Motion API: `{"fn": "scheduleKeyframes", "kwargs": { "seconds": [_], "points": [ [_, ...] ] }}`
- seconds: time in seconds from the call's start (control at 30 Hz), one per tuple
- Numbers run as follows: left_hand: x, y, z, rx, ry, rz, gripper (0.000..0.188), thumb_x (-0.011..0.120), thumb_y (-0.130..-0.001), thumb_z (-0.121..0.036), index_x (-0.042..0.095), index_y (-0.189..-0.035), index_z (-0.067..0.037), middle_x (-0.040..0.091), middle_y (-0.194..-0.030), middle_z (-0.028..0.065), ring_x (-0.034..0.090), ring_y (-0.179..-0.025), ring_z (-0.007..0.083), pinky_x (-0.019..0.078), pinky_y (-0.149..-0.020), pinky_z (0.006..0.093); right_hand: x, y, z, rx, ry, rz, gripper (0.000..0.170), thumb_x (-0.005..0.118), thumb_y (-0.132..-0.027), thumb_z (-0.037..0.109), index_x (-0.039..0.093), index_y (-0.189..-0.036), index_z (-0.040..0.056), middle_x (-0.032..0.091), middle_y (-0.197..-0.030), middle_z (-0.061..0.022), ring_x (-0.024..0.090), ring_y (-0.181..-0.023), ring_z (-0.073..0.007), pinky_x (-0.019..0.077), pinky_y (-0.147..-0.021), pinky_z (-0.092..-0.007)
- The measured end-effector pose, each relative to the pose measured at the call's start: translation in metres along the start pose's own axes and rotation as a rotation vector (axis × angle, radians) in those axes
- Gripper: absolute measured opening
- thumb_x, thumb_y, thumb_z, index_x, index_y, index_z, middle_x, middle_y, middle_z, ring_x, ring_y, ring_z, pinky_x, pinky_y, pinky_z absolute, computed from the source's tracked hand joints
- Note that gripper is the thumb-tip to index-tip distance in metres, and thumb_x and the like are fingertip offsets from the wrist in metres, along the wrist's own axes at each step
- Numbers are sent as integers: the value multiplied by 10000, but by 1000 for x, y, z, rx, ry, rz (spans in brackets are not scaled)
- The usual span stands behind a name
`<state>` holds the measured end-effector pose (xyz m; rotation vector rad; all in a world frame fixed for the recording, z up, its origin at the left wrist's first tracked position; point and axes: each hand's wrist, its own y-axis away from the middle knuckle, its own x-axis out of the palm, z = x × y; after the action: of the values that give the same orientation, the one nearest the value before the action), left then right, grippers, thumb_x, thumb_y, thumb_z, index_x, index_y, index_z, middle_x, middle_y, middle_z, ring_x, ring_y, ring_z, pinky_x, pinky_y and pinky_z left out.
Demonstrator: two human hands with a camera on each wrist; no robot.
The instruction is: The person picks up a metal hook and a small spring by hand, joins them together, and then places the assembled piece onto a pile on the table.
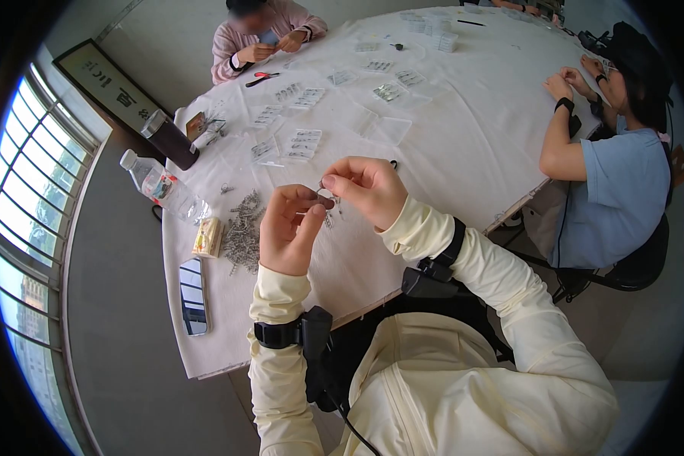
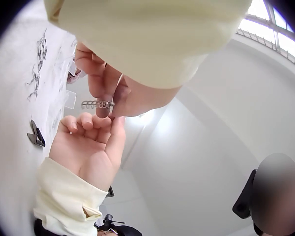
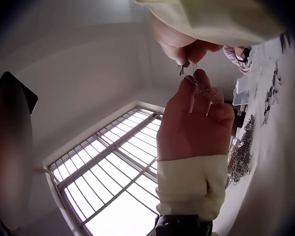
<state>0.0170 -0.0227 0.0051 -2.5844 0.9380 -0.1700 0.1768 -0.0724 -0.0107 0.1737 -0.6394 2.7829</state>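
Both hands are raised over the near side of the table, fingertips close together. My left hand pinches a small silver metal piece with a row of loops, which sticks out past the fingers in the left wrist view. My right hand has thumb and forefinger pinched together. Thin dark metal prongs poke out below its fingertips in the right wrist view; their upper part is hidden. A tangled heap of silver metal pieces lies left of the left hand.
Left on the table are a phone, a tissue pack, a plastic bottle and a dark tumbler. Clear compartment boxes lie beyond the hands. Red-handled pliers lie farther off. Other people sit around the table.
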Motion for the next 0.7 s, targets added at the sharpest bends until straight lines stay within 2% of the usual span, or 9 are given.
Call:
{"fn": "scheduleKeyframes", "kwargs": {
  "seconds": [0.2,0.5,0.57,0.7],
  "points": [
    [-2,1,1,-37,-29,-7,184,595,-878,20,530,-1048,-7,626,-980,55,631,-899,117,455,-695,202,-3,-2,-2,-61,24,-14,192,619,-920,183,656,-944,-4,617,-791,20,497,-672,-27,418,-606,-193],
    [-2,0,0,8,-110,-64,189,618,-878,-27,595,-1061,18,665,-932,47,603,-844,64,442,-676,193,-3,-1,1,-83,8,-15,195,606,-932,198,624,-956,5,594,-818,32,464,-683,-25,393,-604,-187],
    [-3,0,1,14,-134,-66,178,630,-871,-39,614,-1041,9,660,-912,29,583,-806,50,424,-650,186,-5,0,6,3,18,23,141,574,-941,131,598,-985,-1,585,-888,14,498,-836,-50,416,-764,-212],
    [-5,0,0,13,-201,-49,170,638,-869,-54,625,-1028,2,649,-882,11,553,-758,39,403,-625,183,-5,1,9,8,4,30,143,574,-941,133,600,-986,0,586,-889,15,498,-839,-51,415,-765,-214]
  ]
}}
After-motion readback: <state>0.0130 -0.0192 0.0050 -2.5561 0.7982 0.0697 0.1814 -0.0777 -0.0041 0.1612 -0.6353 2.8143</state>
